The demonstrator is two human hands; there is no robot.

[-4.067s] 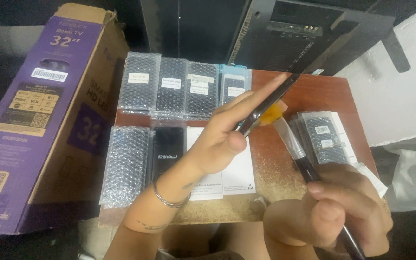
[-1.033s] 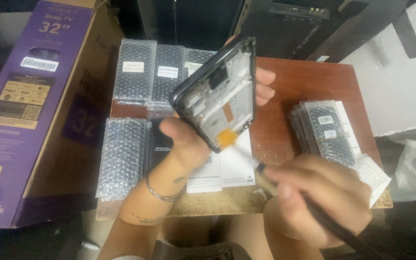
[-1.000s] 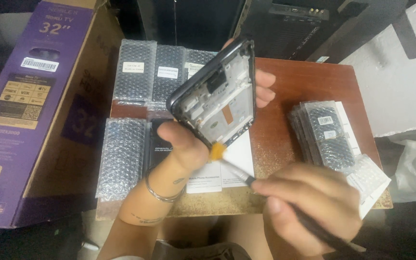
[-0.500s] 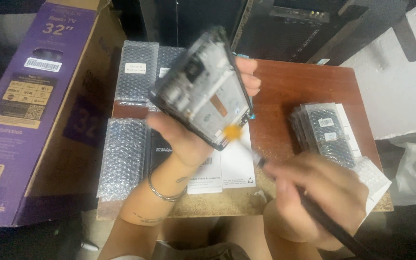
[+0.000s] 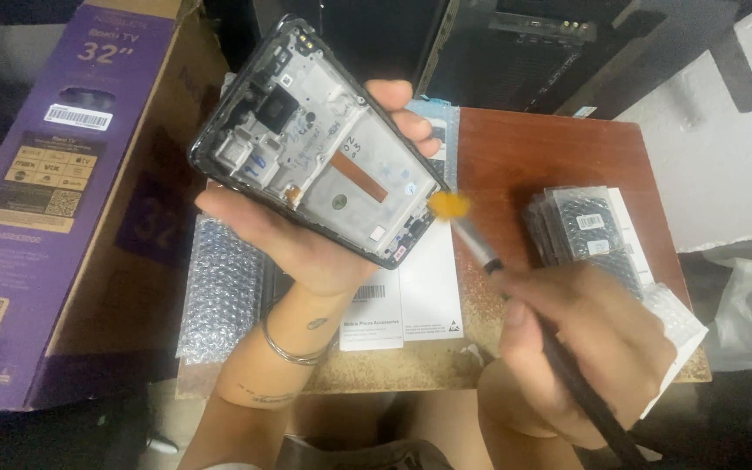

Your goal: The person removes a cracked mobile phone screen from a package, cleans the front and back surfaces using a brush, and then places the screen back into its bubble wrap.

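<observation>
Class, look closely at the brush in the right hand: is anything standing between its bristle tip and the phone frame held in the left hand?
Nothing visible does. The brush in the right hand has its orange bristles at the lower corner of the phone frame, held up by the left hand.

Bare wood on the desk (image 5: 559,148) lay open behind the stack of bubble-wrapped packets (image 5: 587,231), wide enough for hands to pass. In front of that stack a white box (image 5: 676,326) took the corner, and to its left white cartons (image 5: 411,292) and a bubble-wrap sheet (image 5: 219,292) covered the desk. Far left of the stack, a tall purple cardboard box (image 5: 63,200) walled off that side.
</observation>
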